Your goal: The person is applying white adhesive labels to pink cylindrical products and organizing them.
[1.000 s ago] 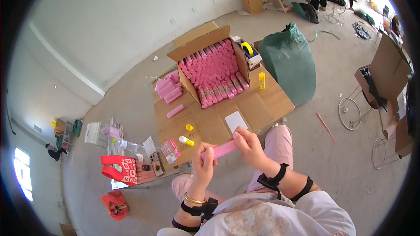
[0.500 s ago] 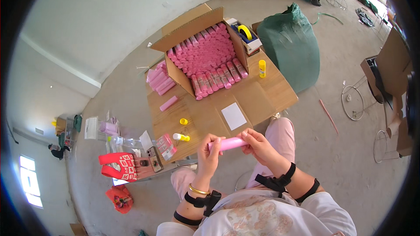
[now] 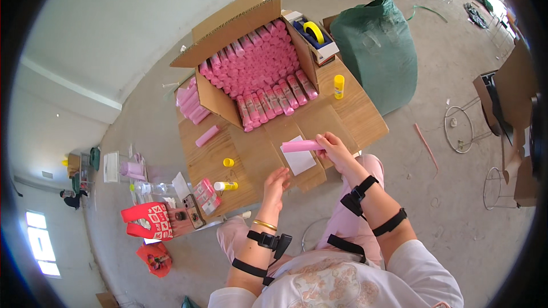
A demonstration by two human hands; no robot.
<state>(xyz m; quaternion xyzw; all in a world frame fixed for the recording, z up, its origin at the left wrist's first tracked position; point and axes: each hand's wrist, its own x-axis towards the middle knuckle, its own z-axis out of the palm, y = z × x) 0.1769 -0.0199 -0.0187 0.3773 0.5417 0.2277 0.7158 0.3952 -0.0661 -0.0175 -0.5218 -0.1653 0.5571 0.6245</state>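
A pink roll (image 3: 300,146) lies sideways in my right hand (image 3: 337,151), gripped at its right end between thumb and fingers. Its free left end hangs over a white paper sheet (image 3: 301,162) on the flat cardboard. My left hand (image 3: 277,183) is empty, fingers stretched out, apart from the roll and just left of the sheet. Another pink roll (image 3: 207,136) lies farther left on the table. A glue stick (image 3: 226,186) with a white body lies on its side, its yellow cap (image 3: 229,162) standing beyond it. Near the left table edge sits a pink-and-white packet (image 3: 206,196).
A cardboard box (image 3: 225,102) full of wrapped pink rolls fills the table's far side. More pink rolls (image 3: 191,102) are piled left of it. A yellow glue stick (image 3: 339,86) stands at right, near yellow tape (image 3: 313,32). A green sack (image 3: 374,51) stands beyond the table.
The left hand has let go of the pink roll and opened. The right hand has carried the roll forward, over the white sheet. The view has shifted slightly.
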